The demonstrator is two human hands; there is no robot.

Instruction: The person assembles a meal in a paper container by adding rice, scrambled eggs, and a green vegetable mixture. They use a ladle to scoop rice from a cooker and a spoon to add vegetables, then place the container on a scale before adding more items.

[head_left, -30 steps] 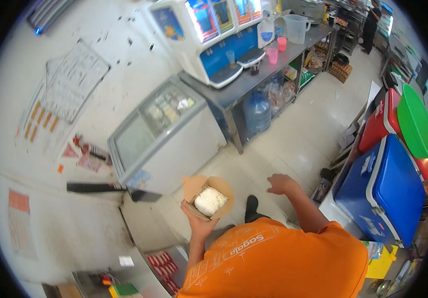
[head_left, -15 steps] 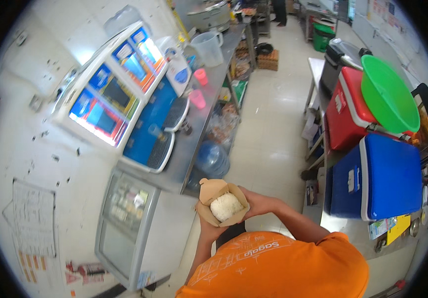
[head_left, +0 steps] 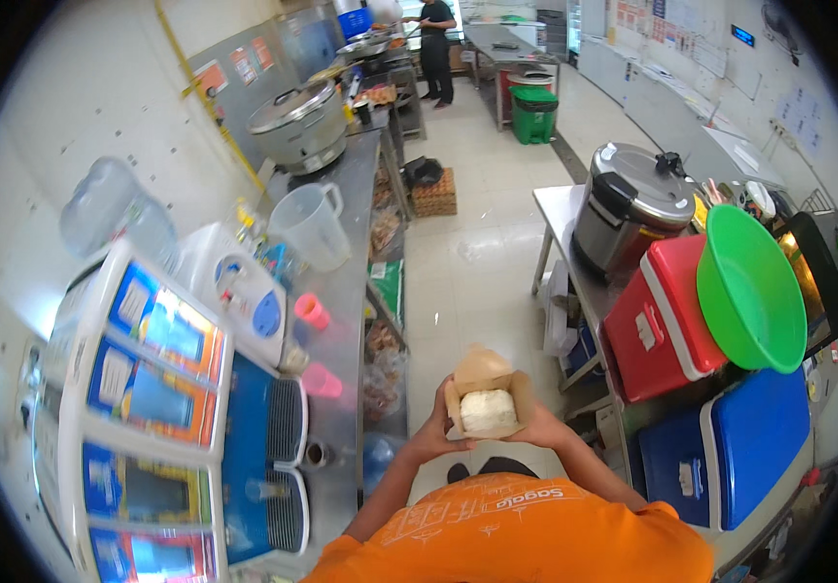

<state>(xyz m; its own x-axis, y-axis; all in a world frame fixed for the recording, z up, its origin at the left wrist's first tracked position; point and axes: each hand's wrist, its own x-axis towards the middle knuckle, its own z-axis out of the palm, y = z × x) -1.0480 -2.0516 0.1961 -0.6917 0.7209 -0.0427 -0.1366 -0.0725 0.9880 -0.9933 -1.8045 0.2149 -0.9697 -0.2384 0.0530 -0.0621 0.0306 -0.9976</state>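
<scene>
An open brown cardboard food box is held in front of my orange shirt, its flap raised on the far side. White rice fills it in a rounded block. My left hand wraps the box's left side, with the thumb near the rim. On the opposite side my right hand grips the box; most of its fingers are hidden behind the cardboard.
Along the left counter stand a drink dispenser, pink cups, a clear pitcher and a large rice cooker. Red and blue coolers, a green basin and another cooker line the right. A person stands far ahead.
My view has swung left and up toward the far aisle, showing more of the kitchen. The rice box stays between both hands and now sits over the aisle floor.
</scene>
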